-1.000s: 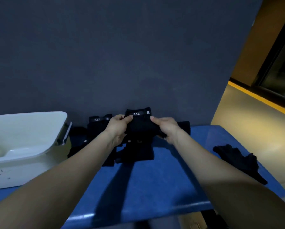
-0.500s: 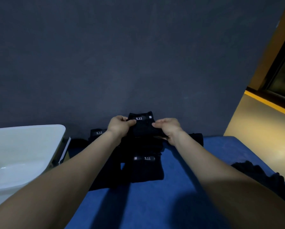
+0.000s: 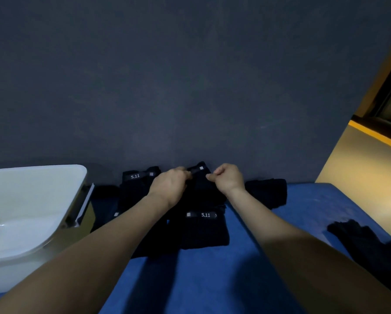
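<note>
A blue table (image 3: 212, 279) is standing against a dark grey wall (image 3: 190, 87), carrying a white plastic tub (image 3: 31, 200) at its left edge and a crumpled black garment (image 3: 362, 241) at its right edge. A cluster of black socks is lying along its far edge, with one labelled sock (image 3: 203, 232) nearest the person and another labelled sock (image 3: 136, 184) toward the tub. The left hand (image 3: 169, 186) and right hand (image 3: 229, 179) are reaching over that cluster with fingers curled, each pinching the cuff of a held black sock (image 3: 200, 177) between thumb and fingertips. They are holding it at the middle of the far edge, close to the wall.
</note>
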Demonstrator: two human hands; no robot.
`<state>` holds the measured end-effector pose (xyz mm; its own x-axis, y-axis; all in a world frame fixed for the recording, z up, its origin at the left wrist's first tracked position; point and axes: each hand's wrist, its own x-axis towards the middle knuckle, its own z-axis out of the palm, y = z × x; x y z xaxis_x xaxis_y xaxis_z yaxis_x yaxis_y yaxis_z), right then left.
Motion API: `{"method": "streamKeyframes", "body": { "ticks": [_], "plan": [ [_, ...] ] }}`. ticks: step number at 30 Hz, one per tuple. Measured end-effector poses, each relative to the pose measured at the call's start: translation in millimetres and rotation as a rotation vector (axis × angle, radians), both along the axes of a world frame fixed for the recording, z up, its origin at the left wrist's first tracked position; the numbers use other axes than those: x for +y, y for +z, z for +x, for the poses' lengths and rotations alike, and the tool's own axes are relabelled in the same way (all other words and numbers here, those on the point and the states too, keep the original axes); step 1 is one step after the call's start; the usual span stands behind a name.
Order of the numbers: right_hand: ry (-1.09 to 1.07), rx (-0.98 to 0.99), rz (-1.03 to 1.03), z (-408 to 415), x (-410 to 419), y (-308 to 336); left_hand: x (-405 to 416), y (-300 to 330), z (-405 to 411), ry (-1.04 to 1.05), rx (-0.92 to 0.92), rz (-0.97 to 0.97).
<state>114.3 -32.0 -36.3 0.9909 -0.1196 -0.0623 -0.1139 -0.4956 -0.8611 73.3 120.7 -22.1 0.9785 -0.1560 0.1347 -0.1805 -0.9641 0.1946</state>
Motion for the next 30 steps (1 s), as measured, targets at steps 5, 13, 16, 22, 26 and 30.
{"method": "streamKeyframes", "body": {
  "ticks": [5, 13, 16, 22, 26, 30],
  "plan": [
    [0.390, -0.459, -0.619, -3.4, -7.8, -1.0, 10.1, -16.9, 16.8, 0.012, 0.066, -0.060],
    [0.564, -0.179, -0.810, 9.7, -13.5, -23.0, 8.0, -39.1, 28.0, -0.001, 0.137, -0.091],
    [0.559, -0.121, -0.801, 11.2, -10.3, -35.7, 6.6, -43.8, 28.1, 0.001, 0.185, -0.074],
    [0.516, -0.196, -0.669, 10.0, -19.8, -16.6, 2.7, -20.5, 29.8, -0.009, 0.138, -0.055],
    [0.519, -0.296, -0.681, 1.4, -24.2, -2.5, -4.8, -2.7, 23.3, -0.041, 0.030, -0.043],
    [0.494, -0.308, -0.678, -4.3, -27.2, 2.5, -8.1, 1.7, 17.1, -0.037, 0.006, -0.027]
  ]
}}
